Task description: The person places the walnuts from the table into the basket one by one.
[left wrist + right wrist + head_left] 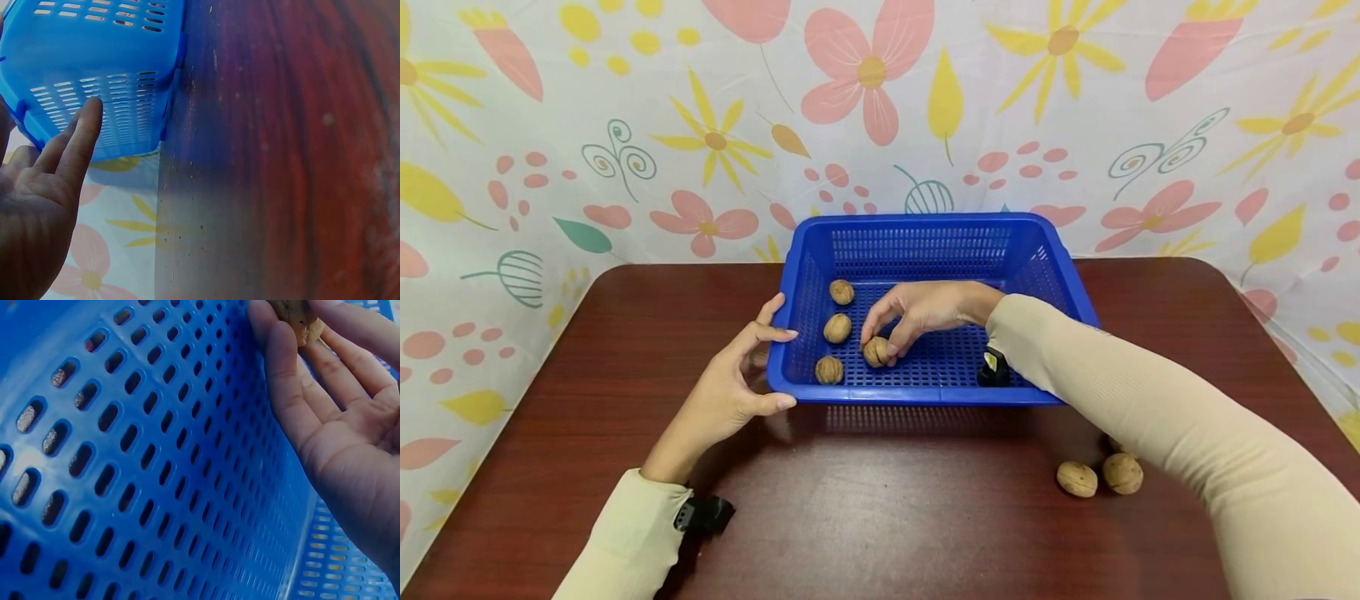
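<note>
Inside the blue plastic basket [895, 393], my right hand [928, 307] pinches a walnut [876, 352] between thumb and fingertips, low over the slotted floor. The right wrist view shows that walnut [299, 319] at its top edge, partly cut off. Along the basket's left side lie three walnuts in a row: a far one [842, 292], a middle one [837, 328] and a near one [829, 370]. At the basket's left end, my left hand [730, 379] touches the rim, fingers spread and thumb at the front corner. Its straight fingers [84, 140] show beside the outer wall in the left wrist view.
On the dark red wooden table [880, 508], a walnut [1077, 479] and another walnut [1123, 473] lie right of the basket's front. A further walnut [1114, 444] is partly hidden by the right sleeve. A flowered cloth [715, 108] hangs behind the table.
</note>
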`<action>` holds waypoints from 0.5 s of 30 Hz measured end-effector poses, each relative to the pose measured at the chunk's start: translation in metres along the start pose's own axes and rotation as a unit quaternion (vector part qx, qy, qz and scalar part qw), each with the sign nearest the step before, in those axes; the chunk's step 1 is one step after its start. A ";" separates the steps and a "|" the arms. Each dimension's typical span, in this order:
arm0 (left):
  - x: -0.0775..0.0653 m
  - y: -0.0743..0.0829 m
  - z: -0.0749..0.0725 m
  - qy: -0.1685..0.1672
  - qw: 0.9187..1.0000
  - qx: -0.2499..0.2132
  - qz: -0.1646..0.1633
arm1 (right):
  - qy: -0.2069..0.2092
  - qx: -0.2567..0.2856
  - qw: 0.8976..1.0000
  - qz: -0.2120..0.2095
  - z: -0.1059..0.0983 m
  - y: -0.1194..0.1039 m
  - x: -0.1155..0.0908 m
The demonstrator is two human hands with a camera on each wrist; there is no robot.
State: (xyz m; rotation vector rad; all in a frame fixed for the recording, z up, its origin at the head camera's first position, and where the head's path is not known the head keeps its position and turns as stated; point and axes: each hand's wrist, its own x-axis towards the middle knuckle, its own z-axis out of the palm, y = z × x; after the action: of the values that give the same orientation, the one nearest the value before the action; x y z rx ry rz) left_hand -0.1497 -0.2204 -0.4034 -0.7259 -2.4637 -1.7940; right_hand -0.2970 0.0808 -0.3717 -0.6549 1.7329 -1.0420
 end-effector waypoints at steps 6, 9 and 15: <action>0.000 -0.001 0.001 -0.001 1.000 -0.006 0.000 | -0.020 -0.008 1.000 0.000 0.003 0.000 0.005; 0.000 -0.001 0.001 -0.002 1.000 -0.009 0.002 | -0.027 -0.019 0.999 0.003 0.004 0.000 0.006; 0.001 -0.002 0.001 -0.002 1.000 -0.013 0.006 | -0.047 -0.033 0.998 -0.001 0.005 0.001 0.009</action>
State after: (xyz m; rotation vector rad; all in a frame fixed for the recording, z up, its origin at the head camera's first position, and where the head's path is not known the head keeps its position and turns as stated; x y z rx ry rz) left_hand -0.1507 -0.2199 -0.4049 -0.7433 -2.4375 -1.8266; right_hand -0.2963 0.0723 -0.3775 -0.7356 1.6914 -0.9442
